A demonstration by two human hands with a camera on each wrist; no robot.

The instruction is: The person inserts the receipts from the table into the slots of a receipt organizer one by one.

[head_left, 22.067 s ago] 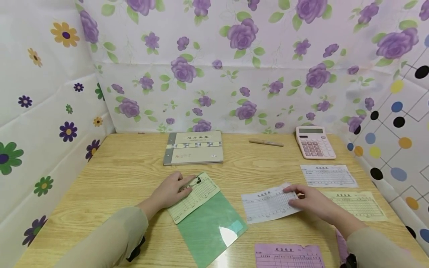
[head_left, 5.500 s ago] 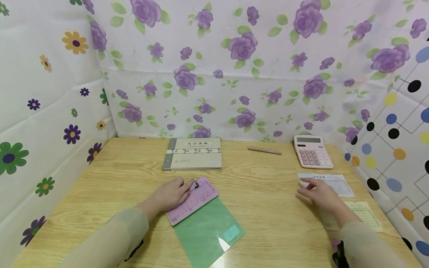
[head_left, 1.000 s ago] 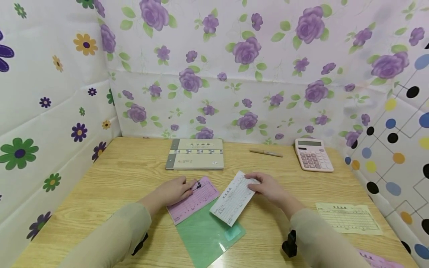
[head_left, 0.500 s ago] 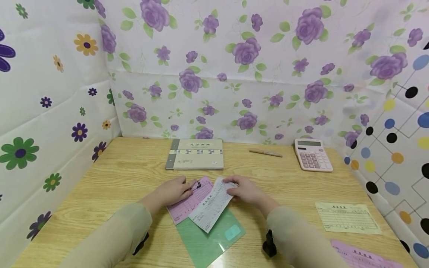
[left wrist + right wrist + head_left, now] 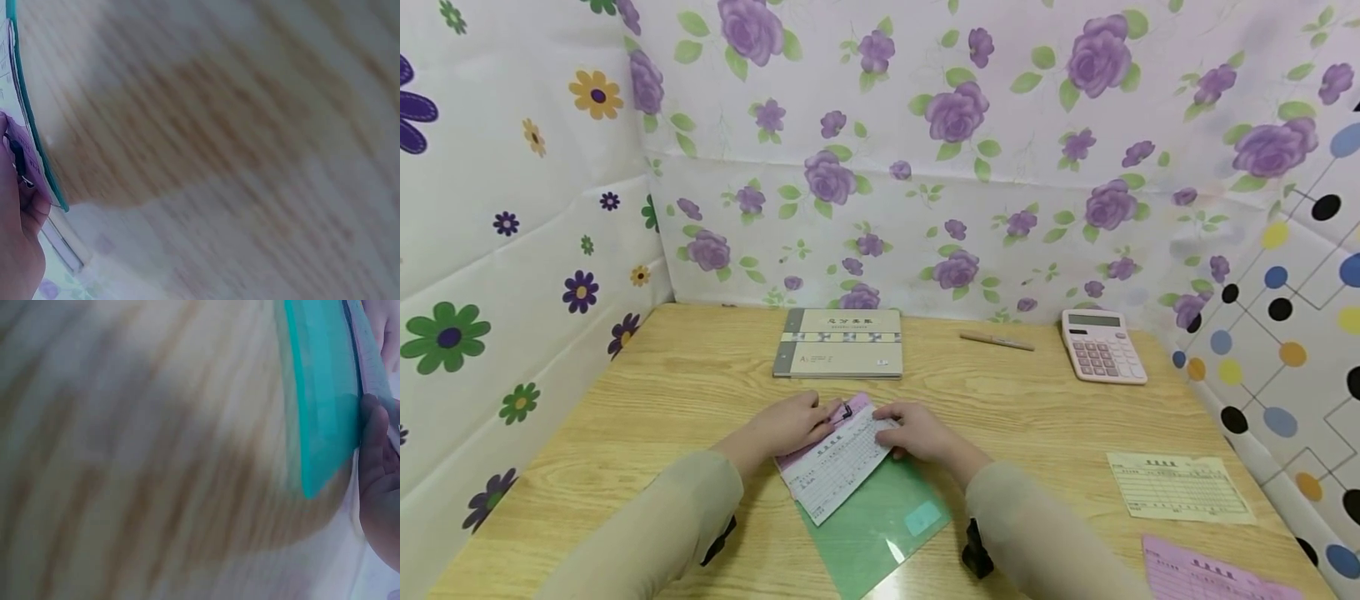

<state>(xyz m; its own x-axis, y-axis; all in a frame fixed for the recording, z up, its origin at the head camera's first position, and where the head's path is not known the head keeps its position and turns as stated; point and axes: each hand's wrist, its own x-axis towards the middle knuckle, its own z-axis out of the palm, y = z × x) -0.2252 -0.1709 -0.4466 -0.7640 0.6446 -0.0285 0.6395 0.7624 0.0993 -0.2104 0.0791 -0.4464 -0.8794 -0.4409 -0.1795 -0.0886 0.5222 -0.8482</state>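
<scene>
A green clipboard (image 5: 868,537) lies slanted on the table, a metal clip (image 5: 847,411) at its upper end. Pink form slips (image 5: 861,402) lie at that end, mostly covered by a white form slip (image 5: 844,468). My left hand (image 5: 786,429) grips the board at the clip, with fingers on the clip, as the left wrist view also shows with the clip (image 5: 17,157) near the board's edge. On the other side, my right hand (image 5: 921,433) pinches the white slip's right end between thumb and fingers. In the right wrist view the clipboard (image 5: 328,406) runs beside this hand.
To the right lie a yellow form slip (image 5: 1180,490) and pink slips (image 5: 1206,575). A ledger book (image 5: 842,343), a tan pen (image 5: 997,341) and a pink calculator (image 5: 1103,346) line the table's back. Patterned cloth walls (image 5: 955,192) enclose the table.
My right hand has brought the white slip from the right table side leftward onto the clipboard, over the pink slips. Earlier, yellow slips topped the board, then pink ones. The left hand stays at the clip.
</scene>
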